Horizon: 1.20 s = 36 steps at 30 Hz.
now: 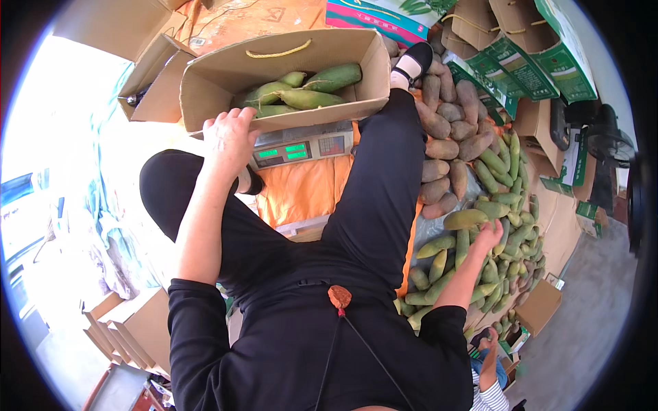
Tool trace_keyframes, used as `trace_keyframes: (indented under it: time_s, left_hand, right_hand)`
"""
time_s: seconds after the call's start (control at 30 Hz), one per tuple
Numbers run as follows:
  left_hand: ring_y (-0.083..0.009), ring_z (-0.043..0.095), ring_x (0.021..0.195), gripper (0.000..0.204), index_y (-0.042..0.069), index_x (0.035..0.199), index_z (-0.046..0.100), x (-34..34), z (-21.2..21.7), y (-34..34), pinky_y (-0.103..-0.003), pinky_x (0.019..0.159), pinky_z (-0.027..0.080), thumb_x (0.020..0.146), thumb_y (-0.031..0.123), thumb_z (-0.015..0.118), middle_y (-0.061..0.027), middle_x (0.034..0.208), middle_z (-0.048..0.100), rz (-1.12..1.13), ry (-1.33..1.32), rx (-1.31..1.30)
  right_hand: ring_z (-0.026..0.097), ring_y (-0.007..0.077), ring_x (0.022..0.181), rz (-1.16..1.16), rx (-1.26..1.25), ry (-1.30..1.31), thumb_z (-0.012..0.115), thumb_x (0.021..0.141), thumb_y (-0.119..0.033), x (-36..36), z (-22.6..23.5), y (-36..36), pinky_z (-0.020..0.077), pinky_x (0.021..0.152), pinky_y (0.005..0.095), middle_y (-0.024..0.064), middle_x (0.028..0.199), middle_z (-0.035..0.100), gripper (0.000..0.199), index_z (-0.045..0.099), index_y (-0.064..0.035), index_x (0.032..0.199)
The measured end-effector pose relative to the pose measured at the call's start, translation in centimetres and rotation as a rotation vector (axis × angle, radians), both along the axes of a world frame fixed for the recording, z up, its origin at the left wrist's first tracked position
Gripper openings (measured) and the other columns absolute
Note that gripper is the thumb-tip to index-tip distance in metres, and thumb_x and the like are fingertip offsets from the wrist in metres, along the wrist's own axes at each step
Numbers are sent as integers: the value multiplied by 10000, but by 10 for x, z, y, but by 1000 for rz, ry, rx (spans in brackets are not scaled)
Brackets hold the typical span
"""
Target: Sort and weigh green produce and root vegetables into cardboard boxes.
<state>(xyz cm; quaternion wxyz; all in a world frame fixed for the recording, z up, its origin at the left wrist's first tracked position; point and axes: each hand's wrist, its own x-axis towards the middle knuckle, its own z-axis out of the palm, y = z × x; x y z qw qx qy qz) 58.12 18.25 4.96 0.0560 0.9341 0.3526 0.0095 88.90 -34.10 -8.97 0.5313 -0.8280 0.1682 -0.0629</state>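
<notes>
A heap of green radishes (510,240) lies right of a carton (329,116) on a scale (336,145); the left hand (231,137) hooks its fingers over the near wall, where leaning could skew the reading; over the heap one radish (465,219), apparently finger-pinched at its end by the right hand (489,236), could slip if held loosely

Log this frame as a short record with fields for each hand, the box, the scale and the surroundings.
Left hand: on the near rim of the cardboard box
Right hand: at the right end of a long green vegetable; firmness of grip unclear
Cardboard box: open-topped, yellow cord handle, several green vegetables inside
Scale: at the box's near side, display lit green
Person's right side: brownish vegetables, then a green pile nearer the body
Lower right: another person's arm
</notes>
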Motion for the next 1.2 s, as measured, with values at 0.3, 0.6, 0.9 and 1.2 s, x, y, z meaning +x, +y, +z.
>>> trace_keyframes:
  time_s: [0.3, 0.6, 0.9, 1.2]
  left_hand:
    - [-252, 589, 918, 288, 103, 1001, 592, -1, 1, 0, -427, 777, 419, 747, 198, 688, -62, 902, 618, -13, 20, 4]
    - [-256, 578, 940, 294, 115, 1028, 597, -6, -1, 2, -429, 803, 398, 752, 185, 668, -60, 929, 613, 16, 55, -28]
    - [-258, 578, 932, 230, 103, 955, 593, -2, 3, 3, -422, 805, 400, 758, 198, 661, -60, 904, 612, -3, 40, -85]
    - [-250, 597, 909, 193, 96, 887, 609, -4, -1, 4, -427, 767, 427, 756, 227, 666, -59, 879, 627, -45, 18, -38]
  right_hand:
    - [342, 2, 543, 484, 163, -174, 508, 889, -68, -26, 207, 164, 212, 432, 158, -35, 669, 452, 279, 514, -43, 1166]
    - [339, 37, 586, 1120, 423, -564, 456, 877, -14, -72, 308, 343, 233, 517, 176, 2, 673, 462, 343, 467, 87, 1204]
    - [590, 170, 712, 1577, 169, -359, 504, 866, -82, -122, 232, 481, 453, 644, 291, 72, 819, 636, 336, 472, -54, 1200]
    - [561, 74, 670, 1283, 237, -40, 555, 872, -87, -37, 169, 381, 459, 601, 206, 40, 929, 652, 226, 592, -38, 1089]
